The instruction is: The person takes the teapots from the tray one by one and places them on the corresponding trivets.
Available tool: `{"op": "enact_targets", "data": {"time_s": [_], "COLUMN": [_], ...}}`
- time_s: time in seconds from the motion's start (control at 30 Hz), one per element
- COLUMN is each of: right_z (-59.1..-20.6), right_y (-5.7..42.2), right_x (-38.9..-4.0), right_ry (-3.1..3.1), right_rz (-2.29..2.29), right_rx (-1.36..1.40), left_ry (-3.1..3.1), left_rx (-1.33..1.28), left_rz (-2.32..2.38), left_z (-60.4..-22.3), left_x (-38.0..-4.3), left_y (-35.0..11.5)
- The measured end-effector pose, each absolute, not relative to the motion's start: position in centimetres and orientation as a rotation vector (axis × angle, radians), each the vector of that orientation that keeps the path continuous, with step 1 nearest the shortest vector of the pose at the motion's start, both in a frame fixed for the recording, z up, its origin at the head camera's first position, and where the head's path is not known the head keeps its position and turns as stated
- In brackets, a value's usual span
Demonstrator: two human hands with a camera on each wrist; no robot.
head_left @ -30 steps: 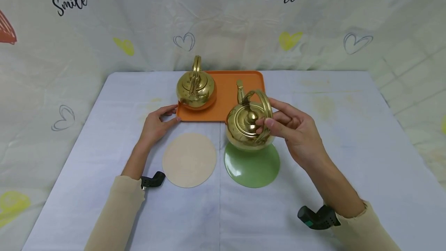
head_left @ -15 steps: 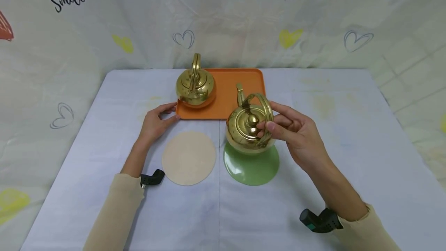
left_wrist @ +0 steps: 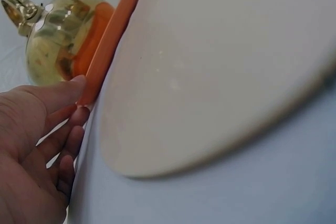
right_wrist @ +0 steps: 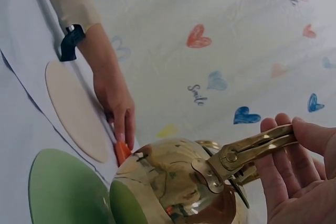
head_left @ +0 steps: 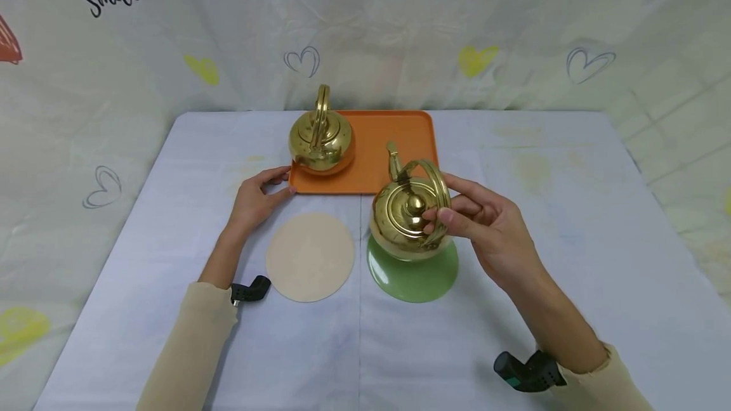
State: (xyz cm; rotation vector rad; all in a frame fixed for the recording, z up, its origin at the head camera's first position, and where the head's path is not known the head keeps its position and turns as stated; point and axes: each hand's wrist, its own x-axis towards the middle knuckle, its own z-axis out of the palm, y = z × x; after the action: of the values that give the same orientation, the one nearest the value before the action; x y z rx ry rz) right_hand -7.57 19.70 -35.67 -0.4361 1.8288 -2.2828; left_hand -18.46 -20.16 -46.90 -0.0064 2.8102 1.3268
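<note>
My right hand grips the raised handle of a brass teapot, fingers curled round it. The teapot hangs over the far part of a round green mat, its spout pointing away from me; the right wrist view shows its shiny side and handle hinge. My left hand pinches the near left corner of an orange tray, thumb on its rim. A second brass teapot stands on the tray's left part, handle upright.
A round beige mat lies left of the green one, close to my left forearm. A white cloth covers the table. Behind the table's far edge hangs a patterned sheet.
The teapot in my right hand has come a little toward me, farther over the green mat and away from the tray. My left hand keeps its place at the tray corner.
</note>
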Motion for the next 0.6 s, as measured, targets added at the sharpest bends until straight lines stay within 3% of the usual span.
{"op": "enact_targets", "data": {"time_s": [0.6], "right_z": [-36.5], "right_y": [19.3], "right_x": [-6.2], "right_ry": [1.894], "right_rz": [-2.280], "right_rx": [-0.386], "left_ry": [2.797], "left_rx": [-0.022], "left_rz": [1.322], "left_z": [-46.8], "left_x": [-18.6], "left_y": [-20.1]}}
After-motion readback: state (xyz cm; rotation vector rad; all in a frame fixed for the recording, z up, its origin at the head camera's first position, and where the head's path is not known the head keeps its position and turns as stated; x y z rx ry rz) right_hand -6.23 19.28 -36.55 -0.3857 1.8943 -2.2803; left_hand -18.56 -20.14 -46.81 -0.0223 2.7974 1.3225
